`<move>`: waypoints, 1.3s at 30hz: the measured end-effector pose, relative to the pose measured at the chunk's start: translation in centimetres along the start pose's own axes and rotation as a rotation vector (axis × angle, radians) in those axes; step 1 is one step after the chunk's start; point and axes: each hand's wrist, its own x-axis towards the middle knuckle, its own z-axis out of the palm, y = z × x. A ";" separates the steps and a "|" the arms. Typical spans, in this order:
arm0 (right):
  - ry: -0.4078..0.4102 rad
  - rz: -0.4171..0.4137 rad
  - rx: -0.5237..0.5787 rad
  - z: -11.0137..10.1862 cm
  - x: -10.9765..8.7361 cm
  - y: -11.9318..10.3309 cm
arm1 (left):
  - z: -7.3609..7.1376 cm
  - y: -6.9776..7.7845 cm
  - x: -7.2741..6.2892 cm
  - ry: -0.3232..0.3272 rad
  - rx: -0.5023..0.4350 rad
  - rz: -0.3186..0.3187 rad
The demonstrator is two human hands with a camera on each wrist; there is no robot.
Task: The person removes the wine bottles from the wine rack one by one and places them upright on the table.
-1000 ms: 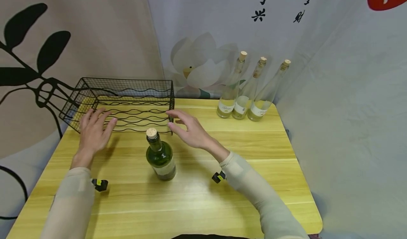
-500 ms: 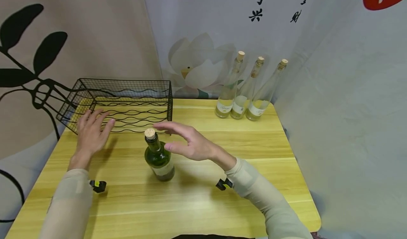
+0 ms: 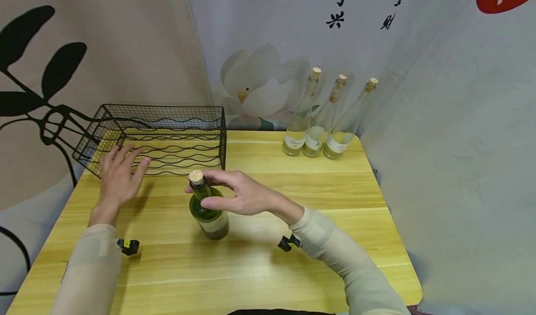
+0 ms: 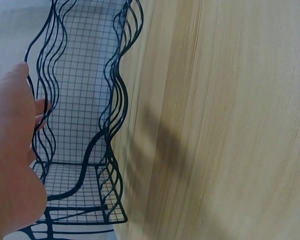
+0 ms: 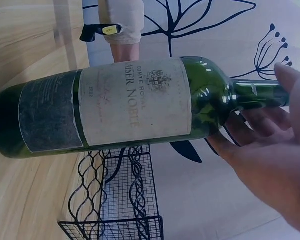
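My right hand [image 3: 247, 195] is at a green wine bottle [image 3: 209, 215] with a cork, upright on the table. In the right wrist view its fingers [image 5: 262, 127] curve behind the bottle's neck, and the thumb [image 5: 292, 82] stands on the other side, apart from the fingers. The bottle's pale label [image 5: 140, 102] faces that camera. My left hand [image 3: 121, 175] lies over the front left of a black wire rack [image 3: 167, 166], fingers spread. In the left wrist view, its fingertips [image 4: 40, 107] show behind the rack's wavy wires.
Three clear corked bottles [image 3: 314, 138] with white labels stand at the back right of the wooden table [image 3: 318, 189]. A black metal leaf decoration [image 3: 63, 73] reaches in from the left, overlapping the rack. Curtains hang behind the table.
My right hand has come away from the rack's right end, towards me and to the left, to the green bottle's neck. My left hand has stayed at the rack.
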 end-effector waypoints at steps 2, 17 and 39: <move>-0.001 0.006 -0.035 0.0 0.1 0.1 | 0.1 -0.1 0.0 -0.003 0.002 -0.003; 0.002 -0.058 -0.117 0.0 0.7 0.8 | 0.1 -0.2 0.1 0.004 -0.015 -0.003; 0.163 0.005 -0.087 -1.4 -1.1 0.1 | 0.0 -0.1 0.1 -0.014 -0.009 -0.012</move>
